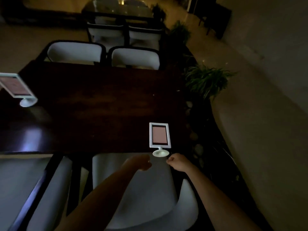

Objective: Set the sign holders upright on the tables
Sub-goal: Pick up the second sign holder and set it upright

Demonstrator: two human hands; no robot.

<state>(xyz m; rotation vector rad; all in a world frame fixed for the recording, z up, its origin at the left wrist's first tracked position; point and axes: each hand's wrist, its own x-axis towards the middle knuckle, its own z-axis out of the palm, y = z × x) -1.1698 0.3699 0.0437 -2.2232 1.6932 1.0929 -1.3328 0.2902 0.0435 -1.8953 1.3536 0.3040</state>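
A white sign holder [160, 137] with a pink card stands upright on its round foot at the near right edge of the dark wooden table [100, 104]. My left hand [141, 162] hovers just left of its foot, fingers curled with nothing in them. My right hand [177, 160] sits just right of the foot, fingers curled too, apart from the holder. A second white sign holder [16, 88] stands at the table's left edge, partly cut off by the frame.
White chairs [141, 189] stand below my arms and beyond the table [75, 51]. Green plants [206, 80] line a dark bed on the right. Another table with chairs [120, 10] lies farther back. The room is dim.
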